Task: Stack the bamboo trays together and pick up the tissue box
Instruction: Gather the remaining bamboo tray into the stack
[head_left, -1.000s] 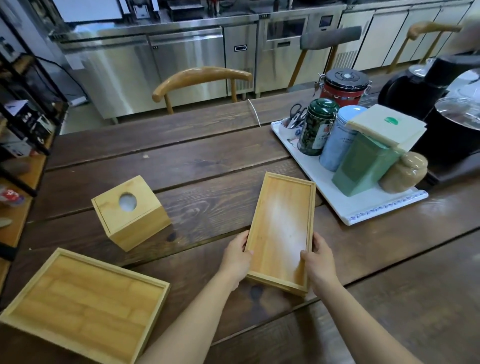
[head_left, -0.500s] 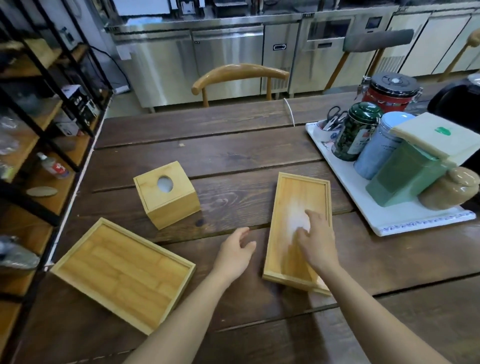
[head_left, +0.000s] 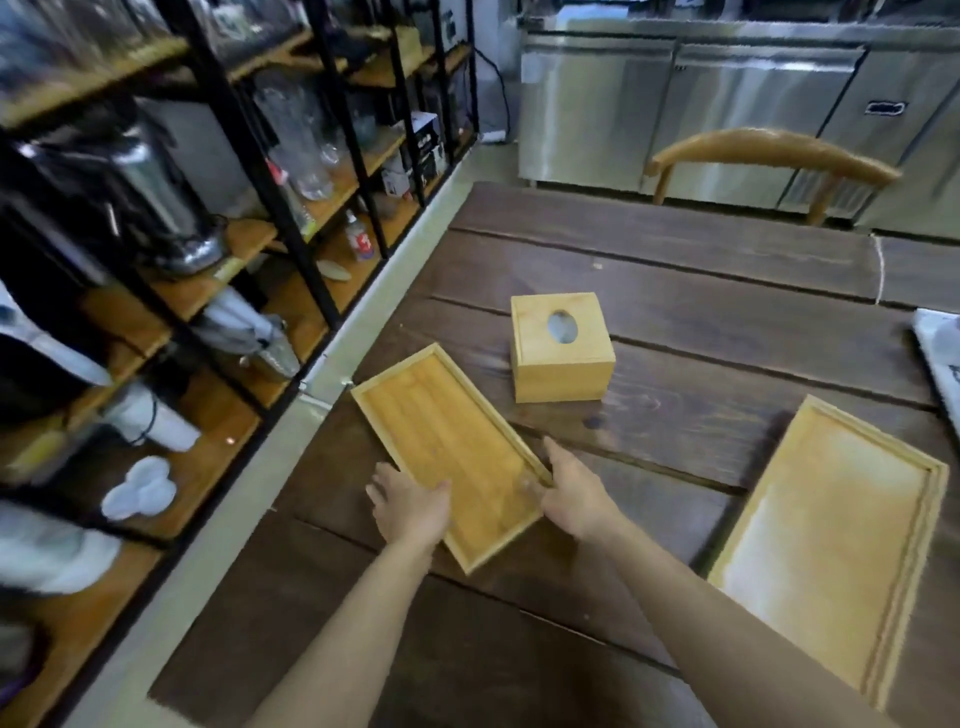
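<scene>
The left hand (head_left: 410, 506) grips the near left edge of the left tray (head_left: 449, 454), thumb over the rim; the right hand (head_left: 574, 499) holds its right edge (fingers curled on the rim). Just behind stands the tissue box (head_left: 561, 348). The second tray (head_left: 836, 545) lies apart, on the table (head_left: 675, 270) at right.

The things on the shelves (head_left: 171, 249) at the left are blurry, so I cannot tell what most of them are; a white tray (head_left: 940, 358) at the far right is cut off by the edge; the left hand (head_left: 410, 506) hides a bit of the tray (head_left: 447, 447) under it; both arms run out of the near edge.
</scene>
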